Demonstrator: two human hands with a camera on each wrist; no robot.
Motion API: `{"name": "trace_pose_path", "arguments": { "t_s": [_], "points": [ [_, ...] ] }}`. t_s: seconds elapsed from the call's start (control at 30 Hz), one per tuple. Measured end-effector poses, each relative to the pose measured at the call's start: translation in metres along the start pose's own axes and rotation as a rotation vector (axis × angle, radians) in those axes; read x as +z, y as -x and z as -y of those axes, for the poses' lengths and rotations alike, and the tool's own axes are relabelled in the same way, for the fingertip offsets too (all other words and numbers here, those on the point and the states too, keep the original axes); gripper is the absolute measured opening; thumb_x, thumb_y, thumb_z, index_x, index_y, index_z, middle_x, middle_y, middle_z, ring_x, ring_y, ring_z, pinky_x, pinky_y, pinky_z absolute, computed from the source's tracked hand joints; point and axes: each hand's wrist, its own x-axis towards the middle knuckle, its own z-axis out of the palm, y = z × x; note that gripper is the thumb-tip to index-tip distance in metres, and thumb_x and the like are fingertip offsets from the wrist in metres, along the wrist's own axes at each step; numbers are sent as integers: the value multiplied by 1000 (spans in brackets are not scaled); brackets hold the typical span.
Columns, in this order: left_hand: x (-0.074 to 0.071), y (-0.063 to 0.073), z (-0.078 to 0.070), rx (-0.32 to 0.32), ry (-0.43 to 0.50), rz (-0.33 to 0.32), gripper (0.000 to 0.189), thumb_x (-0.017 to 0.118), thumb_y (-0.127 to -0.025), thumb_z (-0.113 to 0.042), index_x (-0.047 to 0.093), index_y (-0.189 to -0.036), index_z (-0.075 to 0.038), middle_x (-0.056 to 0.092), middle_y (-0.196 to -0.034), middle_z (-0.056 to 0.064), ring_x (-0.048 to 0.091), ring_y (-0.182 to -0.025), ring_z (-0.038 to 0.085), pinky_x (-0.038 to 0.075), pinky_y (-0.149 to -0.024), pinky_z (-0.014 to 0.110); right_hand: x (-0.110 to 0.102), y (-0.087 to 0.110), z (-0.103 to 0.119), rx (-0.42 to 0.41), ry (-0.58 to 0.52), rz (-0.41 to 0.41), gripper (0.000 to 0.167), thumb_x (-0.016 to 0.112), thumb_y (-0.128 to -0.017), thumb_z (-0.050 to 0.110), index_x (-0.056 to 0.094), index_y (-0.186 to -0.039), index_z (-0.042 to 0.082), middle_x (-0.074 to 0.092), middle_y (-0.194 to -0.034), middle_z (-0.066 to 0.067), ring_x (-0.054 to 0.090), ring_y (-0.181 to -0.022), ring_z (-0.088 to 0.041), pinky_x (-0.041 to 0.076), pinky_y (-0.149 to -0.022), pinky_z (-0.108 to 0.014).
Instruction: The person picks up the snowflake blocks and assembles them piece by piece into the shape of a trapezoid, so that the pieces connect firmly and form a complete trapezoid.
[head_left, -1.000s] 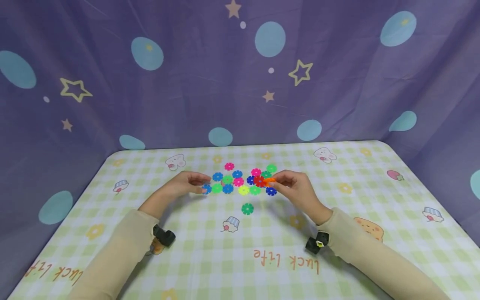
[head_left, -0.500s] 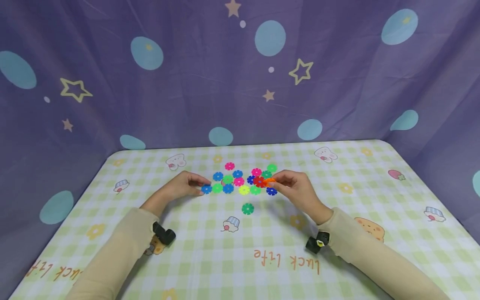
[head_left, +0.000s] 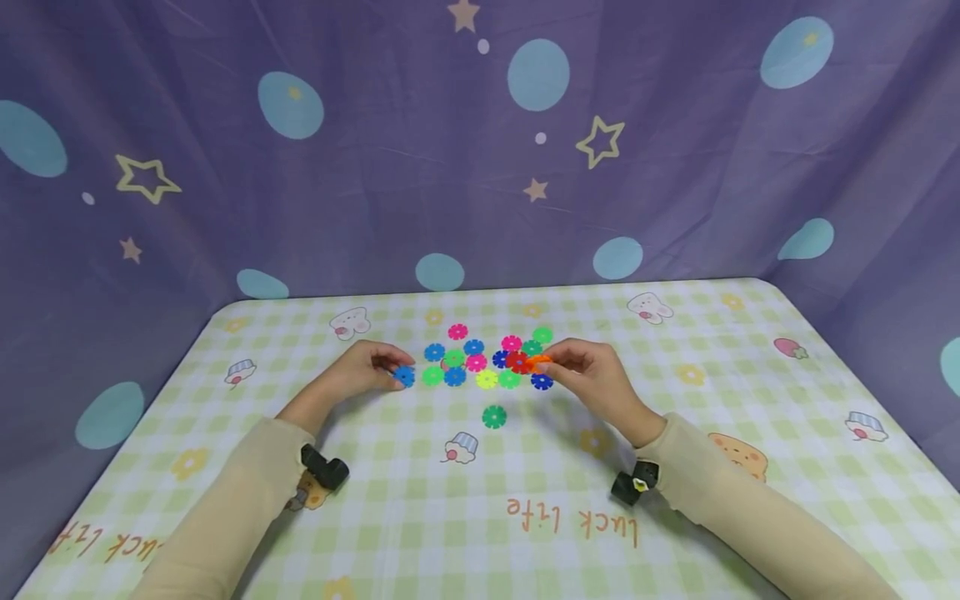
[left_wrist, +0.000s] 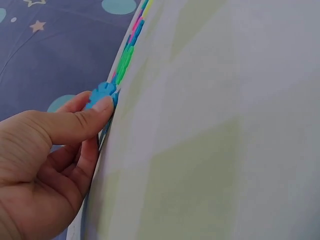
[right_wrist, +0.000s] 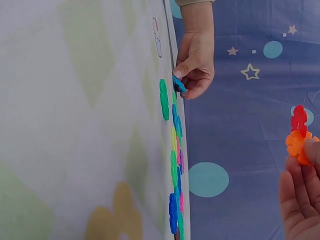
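Note:
My left hand (head_left: 356,371) pinches a blue notched snowflake disc (head_left: 404,377) between thumb and fingers at the left end of the disc group. In the left wrist view that blue disc (left_wrist: 102,95) is tilted, with the thumb across its face. An orange snowflake disc (right_wrist: 296,145) is pinched in my right hand (head_left: 596,379). Joined to its edge is a red disc (right_wrist: 299,120), and in the right wrist view the pair is held up off the table. My fingers cover part of the orange disc.
Several loose discs in pink, blue, green and yellow lie flat between the hands, among them a yellow disc (head_left: 487,380). One green disc (head_left: 494,417) lies apart, nearer me. A checked cloth covers the table (head_left: 420,517); a purple curtain (head_left: 480,192) hangs behind it.
The left hand has taken hold of the blue disc and drawn it slightly left, away from the green disc beside it. The right hand keeps its place with the joined orange and red discs.

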Motion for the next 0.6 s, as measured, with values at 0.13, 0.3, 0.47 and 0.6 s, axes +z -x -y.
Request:
{"name": "trace_pose_path", "arguments": {
  "t_s": [0.13,0.3,0.47,0.6],
  "points": [
    [-1,1,0,-18,-12,-35,31,77,-76,-4,70,-106,1,65,-88,6,55,-79,14,47,-68,23,-1,-1,1,19,-13,-13,8,68,-84,1,70,-91,-3,70,-85,-15,63,-69,-9,51,-62,-22],
    [-1,4,-7,-83,-2,-87,31,77,-78,-10,69,-105,3,68,-86,0,58,-78,10,48,-70,23,-2,-3,2,32,3,-22,8,68,-83,-3,70,-91,-6,69,-84,-20,62,-67,-4,50,-61,-21],
    [0,5,-23,-113,74,-140,32,72,-84,-15,67,-109,5,70,-89,2,63,-80,10,53,-73,25,-2,-4,3,53,12,-26,10,70,-83,5,72,-91,-2,71,-85,-14,64,-69,-15,51,-62,-21],
    [10,5,-41,-44,134,-127,32,67,-88,-15,65,-112,7,70,-97,14,67,-85,18,54,-77,26,-2,-4,1,42,10,-32,12,72,-83,10,72,-90,1,71,-84,-12,65,-71,-28,52,-62,-22]
  ]
}}
